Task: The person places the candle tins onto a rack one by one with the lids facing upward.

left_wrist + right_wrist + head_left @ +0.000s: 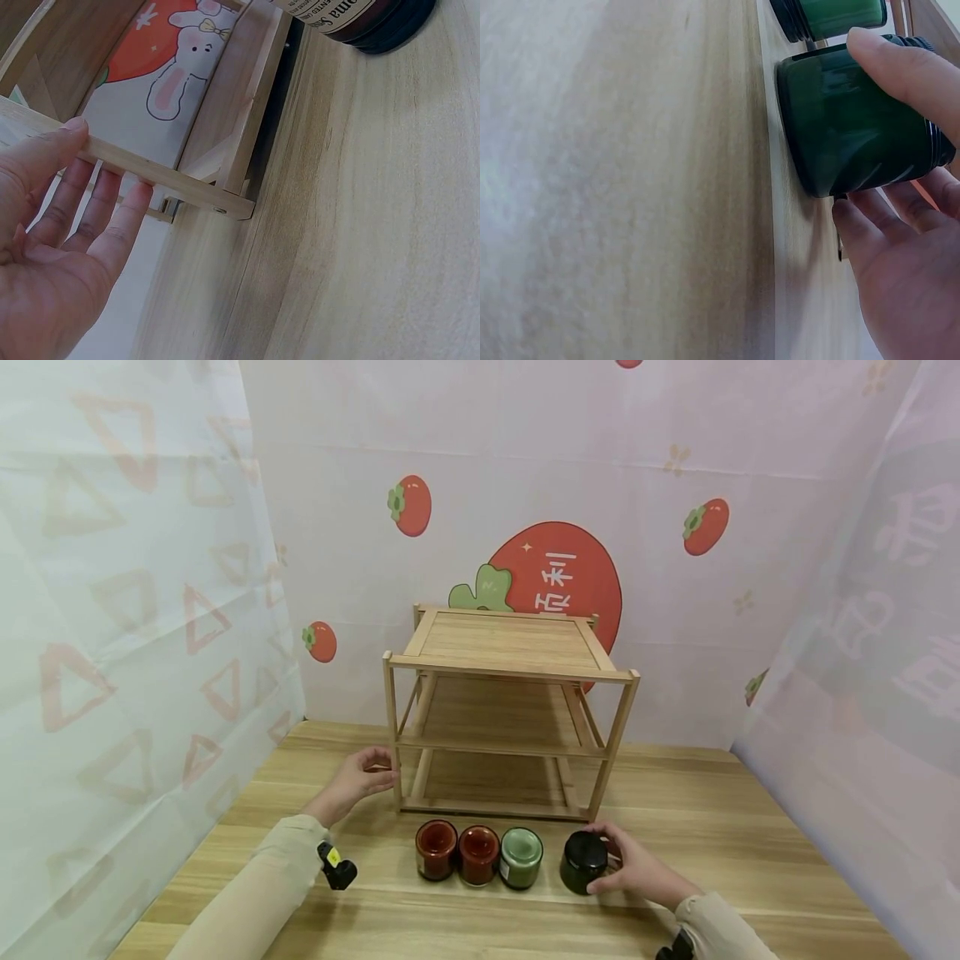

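A wooden three-tier rack (517,643) stands on the table, its shelves bare. My left hand (369,774) holds the rack's front left post (161,176) low down, thumb on one side and fingertips on the other. At the right, my right hand (632,867) grips a dark green candle jar (583,862) with a black lid, thumb against one side and fingers behind. The right wrist view shows the jar's green glass (847,120) up close. Left of it stand two red candle jars, one (436,850) beside the other (478,856), and a light green candle jar (521,858).
The wood-grain table (450,927) extends around the rack and in front of the jars. White printed cloth walls (345,552) enclose the back and both sides. A small black camera (337,866) is strapped to the left wrist.
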`<state>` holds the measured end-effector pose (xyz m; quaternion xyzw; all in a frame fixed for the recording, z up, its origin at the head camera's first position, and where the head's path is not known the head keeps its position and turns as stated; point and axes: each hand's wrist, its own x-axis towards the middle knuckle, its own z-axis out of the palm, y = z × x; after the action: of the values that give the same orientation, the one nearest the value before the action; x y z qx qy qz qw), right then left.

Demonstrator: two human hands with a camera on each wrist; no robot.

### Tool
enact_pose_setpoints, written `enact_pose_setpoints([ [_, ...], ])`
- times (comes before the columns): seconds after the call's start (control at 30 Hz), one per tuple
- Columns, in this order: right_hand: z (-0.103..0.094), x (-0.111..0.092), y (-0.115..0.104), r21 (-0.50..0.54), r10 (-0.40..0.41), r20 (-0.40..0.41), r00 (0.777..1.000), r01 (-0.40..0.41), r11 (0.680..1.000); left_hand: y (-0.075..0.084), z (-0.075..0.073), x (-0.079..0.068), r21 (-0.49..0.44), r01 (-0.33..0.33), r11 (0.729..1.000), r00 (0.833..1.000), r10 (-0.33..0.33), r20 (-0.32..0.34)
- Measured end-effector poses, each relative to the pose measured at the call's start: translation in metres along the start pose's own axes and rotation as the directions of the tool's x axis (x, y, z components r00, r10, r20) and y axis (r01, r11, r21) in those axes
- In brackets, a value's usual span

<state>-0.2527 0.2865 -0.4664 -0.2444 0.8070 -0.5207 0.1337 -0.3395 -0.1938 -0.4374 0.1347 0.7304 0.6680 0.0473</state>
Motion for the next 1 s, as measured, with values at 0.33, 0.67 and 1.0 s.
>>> enact_pose_setpoints([
  [0.33, -0.0002, 0.0006, 0.0049, 0.010, 0.011, 0.023, 1.000, -0.011, 1.000, 0.0015, 0.0003, -0.0008, 0.004, 0.014, 1.000, 1.000, -0.014, -0.002],
  [0.67, -0.0006, 0.0021, 0.0038, -0.030, 0.014, 0.010, 1.000, -0.014, 0.999, 0.0013, -0.0001, -0.0010, 0.002, 0.010, 1.000, 1.000, -0.010, 0.002],
  [1.0, -0.0004, 0.0028, -0.0020, -0.089, 0.024, -0.029, 0.999, -0.027, 0.996, 0.0013, -0.0001, -0.0009, 0.003, 0.011, 1.000, 1.000, -0.011, -0.001],
])
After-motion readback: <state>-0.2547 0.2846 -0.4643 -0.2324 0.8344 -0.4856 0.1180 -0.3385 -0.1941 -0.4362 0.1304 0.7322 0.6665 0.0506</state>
